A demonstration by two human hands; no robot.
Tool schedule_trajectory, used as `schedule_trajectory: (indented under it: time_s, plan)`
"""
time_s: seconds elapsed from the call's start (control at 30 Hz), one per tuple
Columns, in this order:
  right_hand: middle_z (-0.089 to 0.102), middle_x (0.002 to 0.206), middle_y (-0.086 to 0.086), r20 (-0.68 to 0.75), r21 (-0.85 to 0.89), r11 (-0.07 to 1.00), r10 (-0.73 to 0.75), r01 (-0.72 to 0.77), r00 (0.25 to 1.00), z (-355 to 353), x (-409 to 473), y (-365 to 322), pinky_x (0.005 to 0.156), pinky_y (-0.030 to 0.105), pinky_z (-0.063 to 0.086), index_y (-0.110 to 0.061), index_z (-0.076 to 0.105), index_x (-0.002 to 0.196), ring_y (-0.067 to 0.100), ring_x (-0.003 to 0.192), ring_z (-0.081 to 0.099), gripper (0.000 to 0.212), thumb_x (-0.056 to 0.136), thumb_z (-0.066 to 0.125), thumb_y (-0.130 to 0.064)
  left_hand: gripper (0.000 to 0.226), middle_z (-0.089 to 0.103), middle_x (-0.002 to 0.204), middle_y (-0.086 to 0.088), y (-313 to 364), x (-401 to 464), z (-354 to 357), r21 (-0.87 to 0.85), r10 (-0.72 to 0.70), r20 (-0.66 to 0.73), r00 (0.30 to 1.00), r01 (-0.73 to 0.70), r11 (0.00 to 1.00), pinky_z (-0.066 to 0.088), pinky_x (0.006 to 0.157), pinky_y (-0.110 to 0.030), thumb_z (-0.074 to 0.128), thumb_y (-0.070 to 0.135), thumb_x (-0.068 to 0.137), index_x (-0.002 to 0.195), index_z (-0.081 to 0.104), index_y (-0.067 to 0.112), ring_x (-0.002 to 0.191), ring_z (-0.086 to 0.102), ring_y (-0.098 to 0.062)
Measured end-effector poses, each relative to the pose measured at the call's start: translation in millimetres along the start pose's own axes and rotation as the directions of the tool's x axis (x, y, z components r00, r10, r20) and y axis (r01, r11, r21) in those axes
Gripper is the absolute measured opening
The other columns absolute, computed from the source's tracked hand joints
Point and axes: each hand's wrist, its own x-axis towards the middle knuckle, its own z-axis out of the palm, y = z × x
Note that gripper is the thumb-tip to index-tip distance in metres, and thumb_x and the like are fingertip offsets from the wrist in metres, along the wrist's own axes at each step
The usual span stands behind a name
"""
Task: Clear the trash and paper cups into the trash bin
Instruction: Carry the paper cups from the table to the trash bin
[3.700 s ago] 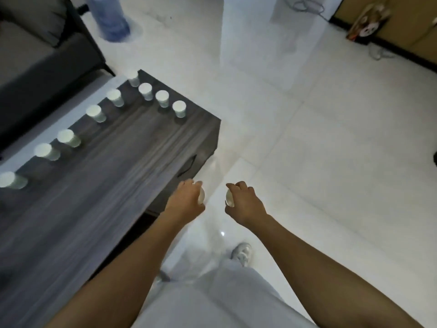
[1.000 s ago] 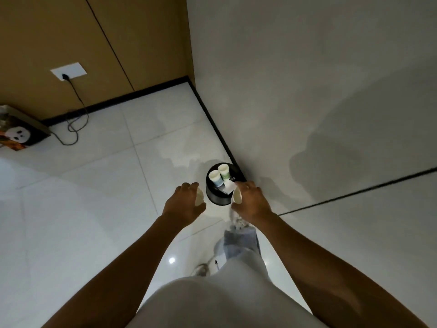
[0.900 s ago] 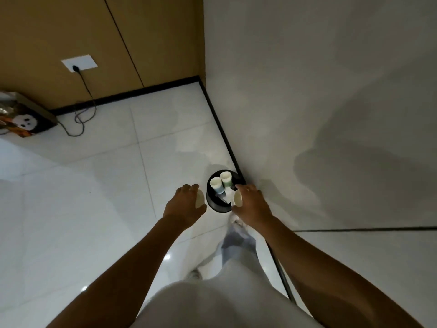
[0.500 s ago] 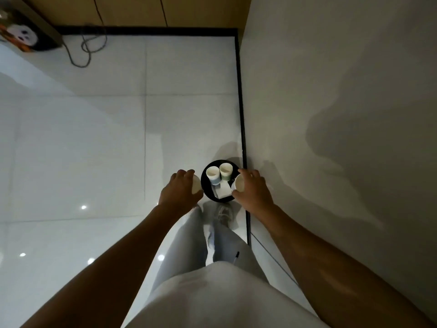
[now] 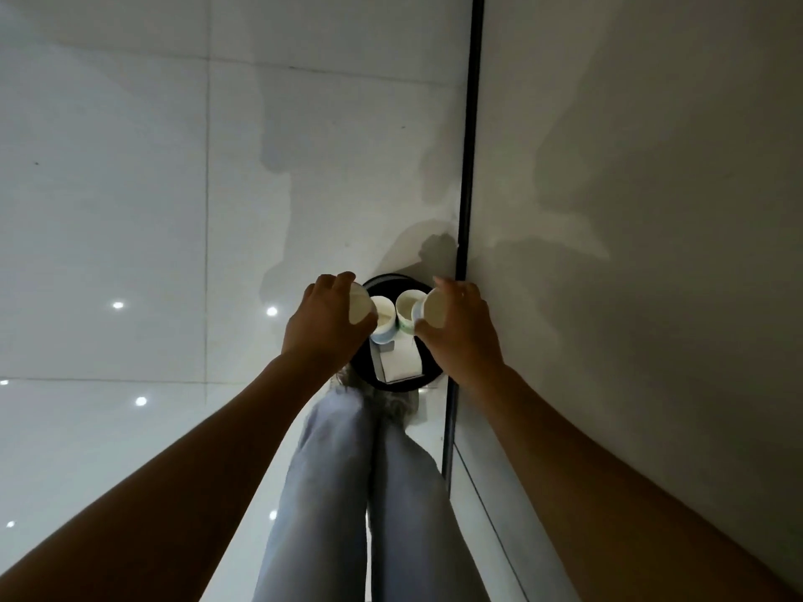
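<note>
Paper cups sit one in each hand, both held over the round black trash bin on the floor beside the wall. The left hand has its fingers curled round a cream cup, tipped on its side so the open mouth faces right, over the bin's left rim. The right hand grips a second cup the same way — its mouth turned left, over the bin's right rim. Both held cups are plain, pale and uncrushed.

Inside the bin, two more cups stand upright side by side between the hands: one with a bluish base, one with a greenish base. Just below them lies a white folded carton or piece of paper — which of the two I cannot tell.

The person's legs in light jeans stand just short of the bin, on glossy white floor tiles.
</note>
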Motion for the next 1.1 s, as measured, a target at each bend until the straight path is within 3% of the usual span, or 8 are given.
schedule_trajectory:
  time_s: [0.23,0.47,0.57,0.67,0.83,1.1]
  plan:
    - [0.038,0.141,0.007,0.041,-0.034,0.997,-0.071,0.072,0.997,72.4,97.8,45.6,0.091,0.034,0.043,-0.023,0.034,0.145,0.029,0.125,0.043,0.065,0.088,0.065,-0.031,0.067,0.045,0.136,-0.004,-33.1,77.2,93.9,0.059,0.018,0.055,0.998,-0.021,0.998,0.045,0.086,-0.036,0.066,0.041,0.083,0.14,0.038,0.019,0.123,0.043,-0.024]
    - [0.033,0.147,0.005,0.167,-0.144,0.983,-0.087,0.112,0.982,103.3,109.8,73.2,0.088,0.024,0.033,-0.022,0.029,0.148,0.027,0.13,0.038,0.069,0.089,0.065,-0.031,0.075,0.037,0.147,-0.007,-59.7,71.6,136.4,0.092,0.041,0.184,0.982,-0.059,0.994,0.043,0.099,-0.037,0.065,0.041,0.085,0.146,0.029,0.015,0.132,0.038,-0.026]
    - [0.029,0.152,0.005,0.188,-0.166,0.977,-0.104,0.136,0.977,108.9,109.1,77.5,0.101,0.029,0.036,-0.021,0.026,0.15,0.025,0.136,0.033,0.07,0.091,0.062,-0.031,0.077,0.029,0.152,-0.007,-62.9,66.7,145.4,0.118,0.052,0.226,0.973,-0.08,0.99,0.041,0.105,-0.039,0.063,0.044,0.086,0.148,0.025,0.018,0.138,0.031,-0.025]
    - [0.018,0.158,0.006,0.24,-0.186,0.968,-0.12,0.167,0.963,117.7,110.2,79.3,0.112,0.035,0.029,-0.022,0.02,0.153,0.025,0.144,0.019,0.073,0.093,0.061,-0.031,0.078,0.015,0.158,-0.007,-65.5,68.6,152.4,0.137,0.085,0.238,0.968,-0.12,0.983,0.032,0.111,-0.038,0.056,0.047,0.09,0.151,0.015,0.018,0.145,0.016,-0.024]
    - [0.001,0.162,0.002,0.24,-0.281,0.935,-0.151,0.217,0.959,121.2,106.7,81.6,0.118,0.04,0.021,-0.028,0.004,0.154,0.028,0.148,0.004,0.082,0.094,0.06,-0.029,0.082,0.007,0.16,-0.005,-65.3,66.7,144.6,0.128,0.123,0.196,0.973,-0.149,0.98,0.025,0.114,-0.035,0.055,0.048,0.09,0.152,0.01,0.018,0.147,0.009,-0.023]
    - [0.029,0.154,0.003,0.236,-0.309,0.922,-0.163,0.233,0.958,58.8,31.7,25.1,0.107,0.036,0.036,-0.021,0.026,0.15,0.025,0.137,0.033,0.062,0.095,0.055,-0.025,0.062,0.023,0.156,-0.003,-50.7,-11.9,44.6,0.09,0.062,0.179,0.982,-0.079,0.993,0.024,0.114,-0.032,0.045,0.037,0.097,0.15,0.02,0.017,0.143,0.022,-0.021]
